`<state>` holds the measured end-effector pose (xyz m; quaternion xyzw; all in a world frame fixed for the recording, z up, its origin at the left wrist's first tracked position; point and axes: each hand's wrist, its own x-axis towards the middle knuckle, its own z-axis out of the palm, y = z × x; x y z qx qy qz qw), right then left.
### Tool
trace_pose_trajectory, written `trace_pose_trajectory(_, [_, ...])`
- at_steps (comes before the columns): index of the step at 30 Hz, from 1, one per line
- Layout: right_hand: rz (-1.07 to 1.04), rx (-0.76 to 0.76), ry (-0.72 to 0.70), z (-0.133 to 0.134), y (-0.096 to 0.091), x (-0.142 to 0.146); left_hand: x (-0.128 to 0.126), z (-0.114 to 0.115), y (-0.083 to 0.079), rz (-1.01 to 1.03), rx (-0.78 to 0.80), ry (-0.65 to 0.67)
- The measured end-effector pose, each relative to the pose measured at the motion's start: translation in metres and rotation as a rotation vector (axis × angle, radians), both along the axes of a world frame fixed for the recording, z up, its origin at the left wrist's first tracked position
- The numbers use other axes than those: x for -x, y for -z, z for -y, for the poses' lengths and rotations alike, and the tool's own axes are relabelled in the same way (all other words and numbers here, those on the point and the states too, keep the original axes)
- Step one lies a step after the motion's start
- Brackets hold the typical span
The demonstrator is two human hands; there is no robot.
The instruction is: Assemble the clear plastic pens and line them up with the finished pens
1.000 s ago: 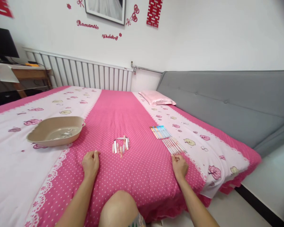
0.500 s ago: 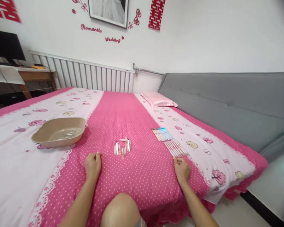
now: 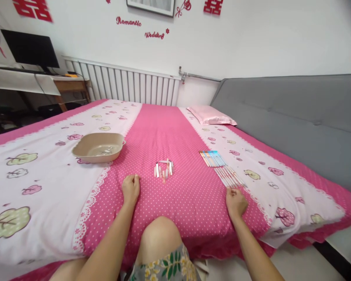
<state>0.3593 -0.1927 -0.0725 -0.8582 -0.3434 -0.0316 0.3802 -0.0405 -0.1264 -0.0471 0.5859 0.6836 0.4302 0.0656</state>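
Pretty bright, soft light in here: the white wall (image 3: 266, 43) comes out pale and clean, the pink pillow (image 3: 212, 115) has a mild sheen, and there's a faint shadow by the tan basin (image 3: 98, 159), though it gets murky under the desk (image 3: 70, 84). Wide lens stretches the grey headboard (image 3: 286, 103) toward the right edge, the top right corner goes dark, and the small pens (image 3: 213, 159) look kinda mushy.

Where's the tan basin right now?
In the head view, the tan basin sits on the left side of the bed, beyond the left hand and left of the little cluster of pale pieces.
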Motion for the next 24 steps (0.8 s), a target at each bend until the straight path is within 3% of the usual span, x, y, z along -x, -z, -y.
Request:
trace_pose_trajectory(13, [-0.012, -0.038, -0.026, 0.001, -0.003, 0.001, 0.000, 0.030, -0.005, -0.066, -0.007, 0.051])
trace_pose_trajectory(24, [-0.045, -0.029, -0.028, 0.004, -0.008, 0.006, -0.002, 0.071, -0.003, -0.052, -0.053, 0.111])
